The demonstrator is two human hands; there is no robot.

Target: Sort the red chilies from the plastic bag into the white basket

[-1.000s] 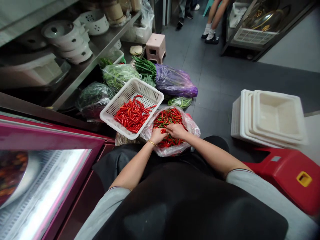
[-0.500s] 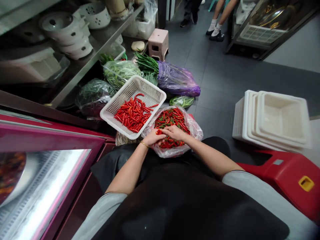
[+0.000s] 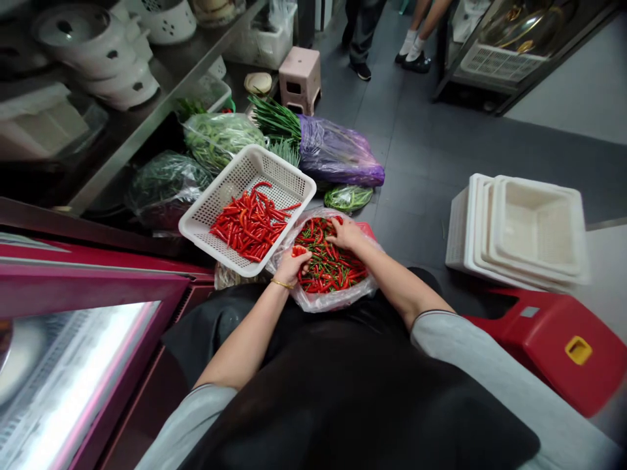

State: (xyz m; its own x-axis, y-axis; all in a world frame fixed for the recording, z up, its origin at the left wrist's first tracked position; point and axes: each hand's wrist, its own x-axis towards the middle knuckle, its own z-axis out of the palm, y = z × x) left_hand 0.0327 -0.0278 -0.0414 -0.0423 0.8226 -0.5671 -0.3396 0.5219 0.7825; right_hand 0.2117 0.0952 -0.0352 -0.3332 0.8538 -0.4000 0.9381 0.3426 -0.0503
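Note:
In front of me lies a clear plastic bag (image 3: 323, 301) full of red chillies with green stems (image 3: 333, 264), its mouth open. My left hand (image 3: 290, 266) is closed at the bag's left edge, with red chilli showing between thumb and fingers. On the far side of the heap, my right hand (image 3: 345, 234) touches the chillies, thumb and fingers apart. A white perforated basket (image 3: 196, 230) stands tilted at the left, close to the bag. Red chillies (image 3: 251, 225) without visible green stems are piled inside it.
Bagged greens (image 3: 223, 140) and a purple-wrapped bundle (image 3: 340, 153) lie beyond the basket. A pink stool (image 3: 300, 77) stands behind them. Stacked white baskets (image 3: 536, 228) and a red plastic object (image 3: 558, 346) are at my right. Two people's legs (image 3: 362, 39) show at the back.
My hands have come apart. The right one has moved away from me over the chillies, while the left stays by the bag's left edge. A person's legs at the back have come nearer.

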